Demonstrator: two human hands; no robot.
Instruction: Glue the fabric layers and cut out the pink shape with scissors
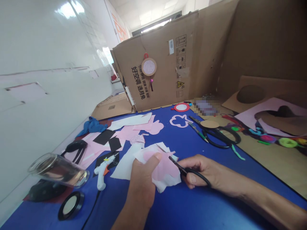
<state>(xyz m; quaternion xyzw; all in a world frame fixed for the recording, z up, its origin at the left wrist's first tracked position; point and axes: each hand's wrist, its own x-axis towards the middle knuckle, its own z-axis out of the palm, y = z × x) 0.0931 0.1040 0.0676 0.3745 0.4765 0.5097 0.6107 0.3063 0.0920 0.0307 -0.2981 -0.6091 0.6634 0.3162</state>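
My left hand (142,183) pinches a pink piece of paper (166,167) together with a white sheet (161,185), thumb on top. The white sheet shows crumpled edges around the pink. From the right, my right hand (206,174) grips small black-handled scissors (176,163), fingers in the loops. Their blades lie at the upper right part of the paper. How far the blades are apart is hard to make out. More white paper (124,164) lies just left of the held sheets.
A white glue gun (102,175) with a cord and a glass cup (59,171) on its side are at left. Pink and black paper scraps (115,143) lie behind. Large black scissors (218,137) and a pencil (198,131) lie at right. A cardboard wall (163,86) stands at the back.
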